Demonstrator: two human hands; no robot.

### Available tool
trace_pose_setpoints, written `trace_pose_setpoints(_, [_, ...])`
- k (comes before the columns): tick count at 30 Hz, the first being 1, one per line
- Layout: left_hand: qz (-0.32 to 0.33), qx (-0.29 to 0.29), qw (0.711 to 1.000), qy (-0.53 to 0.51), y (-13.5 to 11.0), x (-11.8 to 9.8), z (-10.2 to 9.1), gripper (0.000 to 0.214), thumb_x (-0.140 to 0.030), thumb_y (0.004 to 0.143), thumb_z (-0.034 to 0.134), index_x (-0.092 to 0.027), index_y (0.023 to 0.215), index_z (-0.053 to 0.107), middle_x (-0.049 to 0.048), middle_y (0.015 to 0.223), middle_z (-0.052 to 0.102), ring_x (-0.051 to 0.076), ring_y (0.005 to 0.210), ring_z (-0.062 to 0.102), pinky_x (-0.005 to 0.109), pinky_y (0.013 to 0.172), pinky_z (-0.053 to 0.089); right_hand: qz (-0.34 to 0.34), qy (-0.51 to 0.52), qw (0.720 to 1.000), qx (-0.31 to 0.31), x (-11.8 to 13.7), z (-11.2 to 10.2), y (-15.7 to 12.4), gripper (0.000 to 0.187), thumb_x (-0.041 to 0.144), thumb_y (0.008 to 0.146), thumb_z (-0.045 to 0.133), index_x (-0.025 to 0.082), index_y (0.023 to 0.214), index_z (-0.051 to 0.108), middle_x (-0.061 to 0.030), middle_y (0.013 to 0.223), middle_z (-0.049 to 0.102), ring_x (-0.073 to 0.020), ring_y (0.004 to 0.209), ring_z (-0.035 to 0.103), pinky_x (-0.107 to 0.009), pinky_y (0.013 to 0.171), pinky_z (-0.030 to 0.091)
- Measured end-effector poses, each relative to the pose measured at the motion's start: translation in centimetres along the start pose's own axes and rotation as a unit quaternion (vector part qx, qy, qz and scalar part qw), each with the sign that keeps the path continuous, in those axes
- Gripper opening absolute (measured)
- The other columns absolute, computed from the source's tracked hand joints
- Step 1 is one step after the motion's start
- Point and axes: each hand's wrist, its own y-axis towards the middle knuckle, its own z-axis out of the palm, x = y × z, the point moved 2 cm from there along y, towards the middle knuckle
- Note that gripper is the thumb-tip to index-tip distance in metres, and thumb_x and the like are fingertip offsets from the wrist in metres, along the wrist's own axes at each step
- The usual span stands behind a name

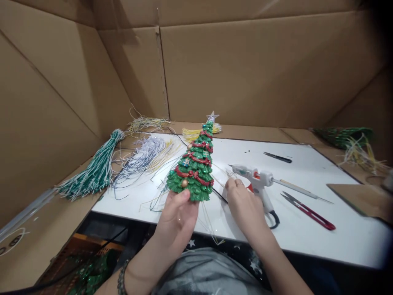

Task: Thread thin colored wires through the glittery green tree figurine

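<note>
My left hand (178, 215) grips the base of a small green Christmas tree ornament (195, 164) with red garlands and a clear star on top, holding it upright over the white board (322, 233). Thin wires trail down from the tree's underside. My right hand (242, 203) rests on the board just right of the tree, fingers curled and pinched near thin wires and a dark stick; what it pinches is too fine to make out. A white hot glue gun (259, 182) lies right beside that hand.
Bundles of green-white (93, 172), blue-grey (141, 157) and yellow wires (196, 132) lie at the left and back. Red-handled snips (310, 211), a long thin tool (299, 189) and black tweezers (278, 157) lie at right. Cardboard walls enclose the workspace; more green trees (342, 136) sit far right.
</note>
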Motion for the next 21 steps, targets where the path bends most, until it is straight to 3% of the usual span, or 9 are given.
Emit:
trace_pose_setpoints(3, [-0.020,-0.028,0.998,-0.043,-0.3,-0.6,0.3,0.039,-0.031,0.064,0.083,-0.027,0.100,0.071,0.0014,0.103,0.077,0.022,0.109,0.069,0.038,0.108,0.048,0.004,0.030,0.999,-0.023,0.0,-0.2,-0.2,0.039,0.000,0.092,0.029,0.013,0.116,0.057,-0.0160,0.115,0.067,-0.0285,0.089,0.072,-0.034,0.060,0.043])
trace_pose_setpoints(6, [0.008,-0.008,0.999,-0.037,-0.9,-0.9,0.8,0.041,-0.040,0.066,0.085,-0.028,0.103,0.071,0.0018,0.107,0.076,0.023,0.113,0.067,0.039,0.108,0.048,-0.005,0.238,0.963,-0.127,0.3,-1.0,-0.5,0.033,0.010,0.094,0.034,0.018,0.115,0.059,-0.0140,0.115,0.068,-0.0279,0.094,0.069,-0.035,0.067,0.046])
trace_pose_setpoints(8, [0.034,0.010,0.999,0.000,-1.2,-0.8,0.9,0.045,-0.042,0.066,0.086,-0.029,0.106,0.070,0.0025,0.107,0.076,0.025,0.110,0.069,0.041,0.105,0.050,-0.020,0.488,0.861,-0.144,1.2,-1.4,-1.0,0.019,0.026,0.096,0.043,0.021,0.101,0.061,-0.0091,0.097,0.069,-0.0233,0.081,0.067,-0.033,0.065,0.047])
trace_pose_setpoints(11, [0.073,0.012,0.995,0.066,-1.4,-0.3,0.1,0.052,-0.045,0.060,0.090,-0.028,0.105,0.072,0.0042,0.099,0.077,0.027,0.099,0.072,0.042,0.095,0.057,0.017,0.801,0.598,-0.026,3.9,-1.5,-1.9,0.022,0.045,0.089,0.060,0.024,0.085,0.055,-0.0003,0.078,0.064,-0.0157,0.063,0.061,-0.027,0.056,0.046])
trace_pose_setpoints(12, [0.086,0.016,0.992,0.087,-1.4,-0.1,-0.4,0.053,-0.047,0.057,0.092,-0.027,0.102,0.073,0.0049,0.095,0.078,0.027,0.095,0.073,0.041,0.090,0.058,0.044,0.851,0.524,0.007,5.0,-1.5,-2.2,0.023,0.045,0.085,0.066,0.024,0.086,0.056,0.0013,0.076,0.063,-0.0142,0.059,0.058,-0.025,0.052,0.044])
trace_pose_setpoints(14, [0.100,0.045,0.985,0.134,-1.4,0.2,-1.4,0.046,-0.046,0.057,0.092,-0.027,0.095,0.074,0.0058,0.095,0.079,0.027,0.089,0.074,0.040,0.083,0.060,0.084,0.898,0.430,0.041,6.9,-1.7,-2.7,0.025,0.042,0.080,0.071,0.026,0.093,0.058,0.0031,0.072,0.064,-0.0134,0.053,0.054,-0.024,0.047,0.040])
trace_pose_setpoints(16, [0.060,0.126,0.972,0.187,-1.5,0.5,-2.1,0.042,-0.042,0.061,0.091,-0.026,0.097,0.076,0.0096,0.102,0.080,0.031,0.098,0.073,0.043,0.089,0.059,0.103,0.912,0.395,0.029,8.0,-2.0,-3.0,0.027,0.040,0.078,0.071,0.027,0.099,0.059,0.0029,0.075,0.068,-0.0152,0.055,0.057,-0.025,0.048,0.042])
trace_pose_setpoints(17, [0.061,0.128,0.972,0.187,-1.6,0.5,-2.4,0.041,-0.043,0.063,0.090,-0.026,0.098,0.076,0.0097,0.103,0.080,0.032,0.099,0.073,0.044,0.090,0.059,0.105,0.915,0.389,0.017,8.3,-2.1,-3.1,0.027,0.039,0.078,0.071,0.027,0.100,0.059,0.0024,0.078,0.069,-0.0161,0.057,0.059,-0.026,0.049,0.044])
trace_pose_setpoints(21, [0.073,0.041,0.984,0.156,-2.6,-0.1,-2.1,0.048,-0.050,0.060,0.089,-0.030,0.101,0.075,0.0053,0.101,0.080,0.031,0.100,0.073,0.044,0.091,0.058,0.095,0.923,0.374,-0.009,8.7,-2.7,-3.3,0.024,0.039,0.078,0.071,0.027,0.092,0.056,0.0016,0.086,0.070,-0.0168,0.066,0.063,-0.027,0.055,0.048])
